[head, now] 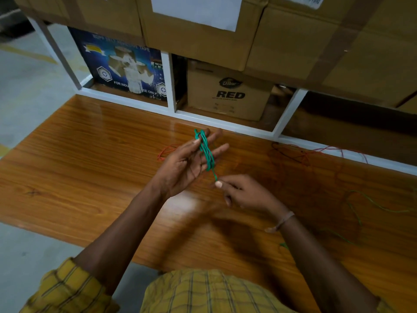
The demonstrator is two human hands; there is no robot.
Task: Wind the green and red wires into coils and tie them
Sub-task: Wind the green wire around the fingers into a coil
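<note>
Green wire coil [205, 150]: wound in several turns round the extended fingers of the left hand [187, 163]. The coil is a narrow elongated loop; its long axis runs from the fingertips down toward the heel of the palm, slightly slanted toward the right hand. The left hand is held palm-up above the wooden table [90, 154], fingers straight and spread a little, the thumb lying against the near side of the coil.

A short tail of the green wire leaves the lower end of the coil and runs to the right hand [243, 195], just below and beside the left palm. The right hand's thumb and forefinger pinch that tail; the remaining fingers are curled. A band [281, 222] sits on the right wrist.

Red wire [293, 154]: loose on the table, beyond and outboard of the right hand, well apart from it. A further red loop [164, 152] shows just behind the left hand. Loose green strands [361, 204] lie outboard of the right forearm.
</note>
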